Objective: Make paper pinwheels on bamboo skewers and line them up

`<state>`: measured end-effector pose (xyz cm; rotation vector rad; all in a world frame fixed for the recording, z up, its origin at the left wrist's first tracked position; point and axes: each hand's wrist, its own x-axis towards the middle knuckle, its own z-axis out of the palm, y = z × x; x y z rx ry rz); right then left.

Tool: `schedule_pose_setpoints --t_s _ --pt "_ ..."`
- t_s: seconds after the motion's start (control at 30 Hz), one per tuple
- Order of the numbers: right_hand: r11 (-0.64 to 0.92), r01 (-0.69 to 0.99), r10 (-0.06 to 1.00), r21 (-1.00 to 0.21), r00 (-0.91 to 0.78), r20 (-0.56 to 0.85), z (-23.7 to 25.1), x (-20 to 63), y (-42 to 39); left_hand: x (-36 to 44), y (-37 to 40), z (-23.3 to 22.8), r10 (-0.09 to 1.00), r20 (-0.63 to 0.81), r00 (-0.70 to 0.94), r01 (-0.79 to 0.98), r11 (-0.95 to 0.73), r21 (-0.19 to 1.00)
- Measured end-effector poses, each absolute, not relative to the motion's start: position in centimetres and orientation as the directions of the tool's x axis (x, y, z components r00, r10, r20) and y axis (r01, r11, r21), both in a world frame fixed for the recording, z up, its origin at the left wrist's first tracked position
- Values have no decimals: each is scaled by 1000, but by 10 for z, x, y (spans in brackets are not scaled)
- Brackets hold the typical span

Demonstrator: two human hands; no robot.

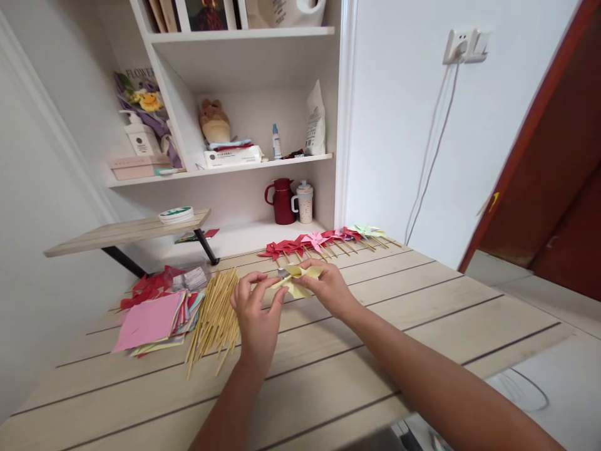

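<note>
A pale yellow paper pinwheel, its corners folded inward, is held up over the middle of the table. My right hand pinches its right side between thumb and fingers. At its left side my left hand is closed on the paper, thumb and fingertips near the centre. A small greyish piece shows at the pinwheel's middle, too small to name. Beyond my hands lies a row of finished-looking pinwheels on sticks, among them a pink pinwheel, a red pinwheel and a pale green pinwheel.
Left of my hands lie a pile of thin wooden sticks and a stack of coloured paper squares. Behind them are red paper pieces and a clear plastic bag. A small raised shelf and a red jug stand further back.
</note>
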<state>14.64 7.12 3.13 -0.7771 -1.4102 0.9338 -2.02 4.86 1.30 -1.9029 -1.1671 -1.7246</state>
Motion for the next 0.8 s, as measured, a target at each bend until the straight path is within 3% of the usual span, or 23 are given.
schedule_pose_setpoints --t_s 0.33,0.6,0.7,0.8 --pt "469 -117 863 -876 -154 482 25 145 73 -17 45 12 362 932 -34 706 -651 279" --pt "565 -4 817 -825 -132 561 30 147 70 -14 42 14 342 938 -62 676 -677 291" --pt "697 93 717 -712 -124 686 31 148 68 -13 38 17 306 951 -35 705 -667 241" --pt "859 154 508 -488 -144 849 34 149 64 -14 32 22 223 974 28 746 -654 128"
